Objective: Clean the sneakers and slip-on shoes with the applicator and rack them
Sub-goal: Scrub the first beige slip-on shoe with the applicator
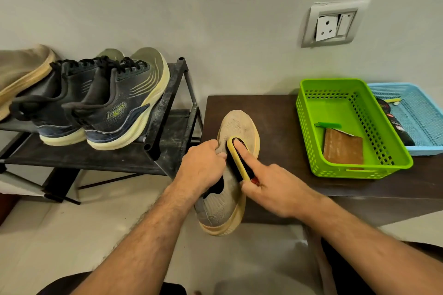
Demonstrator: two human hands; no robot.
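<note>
Applicator (239, 160) gripped by right hand (271, 189), index finger pressing it onto slip-on (230, 175); left hand (203, 165) grips slip-on's collar, toe on table (275, 127).

Corner by a pale wall

A socket plate (334, 24) sits on the grey-white wall (191, 7). Below it, a dark wooden table (275, 122) stands against the wall on a light tiled floor (48, 235).
</note>
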